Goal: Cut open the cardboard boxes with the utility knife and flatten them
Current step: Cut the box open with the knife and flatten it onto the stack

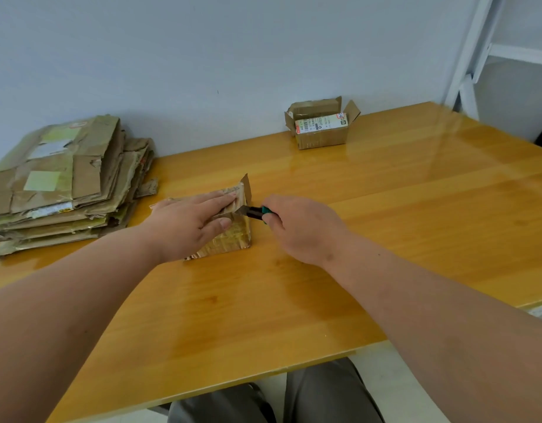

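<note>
A small taped cardboard box [233, 239] stands in the middle of the wooden table [385, 215], one end flap sticking up. My left hand [190, 222] lies flat on its top, fingers straight, thumb down the front side. My right hand [300, 230] grips a utility knife [254, 212] with a green and black handle; the blade tip touches the box's upper right edge, just beyond my left fingertips. A second small box [321, 125] with open flaps and a white label stands at the table's far edge by the wall.
A stack of flattened cardboard [65, 184] lies at the left of the table, close to the wall. A white metal frame [477, 56] rises at the far right. My legs [279, 398] show below the table's near edge.
</note>
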Demonstrator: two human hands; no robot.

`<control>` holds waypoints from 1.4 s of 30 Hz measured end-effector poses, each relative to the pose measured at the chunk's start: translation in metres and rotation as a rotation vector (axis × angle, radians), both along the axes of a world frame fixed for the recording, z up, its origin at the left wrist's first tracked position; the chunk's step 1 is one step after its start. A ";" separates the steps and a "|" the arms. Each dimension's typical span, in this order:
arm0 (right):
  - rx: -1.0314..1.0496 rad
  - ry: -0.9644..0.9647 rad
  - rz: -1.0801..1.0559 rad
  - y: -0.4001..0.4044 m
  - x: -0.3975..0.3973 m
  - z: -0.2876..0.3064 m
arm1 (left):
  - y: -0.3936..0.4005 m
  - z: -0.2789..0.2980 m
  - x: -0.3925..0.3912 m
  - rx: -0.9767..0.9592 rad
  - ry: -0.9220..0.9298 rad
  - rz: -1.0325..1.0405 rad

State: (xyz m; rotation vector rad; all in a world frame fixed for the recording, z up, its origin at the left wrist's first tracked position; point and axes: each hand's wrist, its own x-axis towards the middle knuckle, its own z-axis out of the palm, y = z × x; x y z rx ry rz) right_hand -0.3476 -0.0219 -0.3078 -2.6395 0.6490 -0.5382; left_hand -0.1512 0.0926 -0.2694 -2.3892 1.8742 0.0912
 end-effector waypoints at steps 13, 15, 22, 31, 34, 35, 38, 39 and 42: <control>-0.030 -0.033 -0.045 -0.003 -0.003 -0.009 | -0.001 -0.002 0.001 -0.002 0.005 0.007; -0.021 -0.031 -0.031 -0.003 -0.003 -0.009 | -0.001 -0.002 0.001 -0.002 0.002 0.004; -0.035 0.009 -0.038 -0.002 -0.002 -0.013 | -0.001 -0.004 0.002 -0.023 -0.005 -0.011; -0.051 0.029 -0.079 -0.001 -0.001 -0.016 | -0.001 -0.006 0.004 -0.020 0.005 -0.014; -0.029 0.052 -0.083 0.000 -0.001 -0.015 | -0.001 -0.005 0.004 -0.018 0.007 -0.018; -0.021 0.059 -0.086 0.000 -0.002 -0.015 | -0.001 -0.005 0.004 -0.016 0.009 -0.018; -0.003 0.084 -0.098 0.001 -0.002 -0.014 | -0.001 -0.004 0.004 -0.010 0.007 -0.018; 0.004 0.095 -0.100 0.001 -0.002 -0.014 | -0.001 -0.004 0.003 -0.009 0.008 -0.018; 0.024 0.136 -0.095 0.001 -0.003 -0.012 | -0.001 -0.004 0.003 -0.007 0.011 -0.017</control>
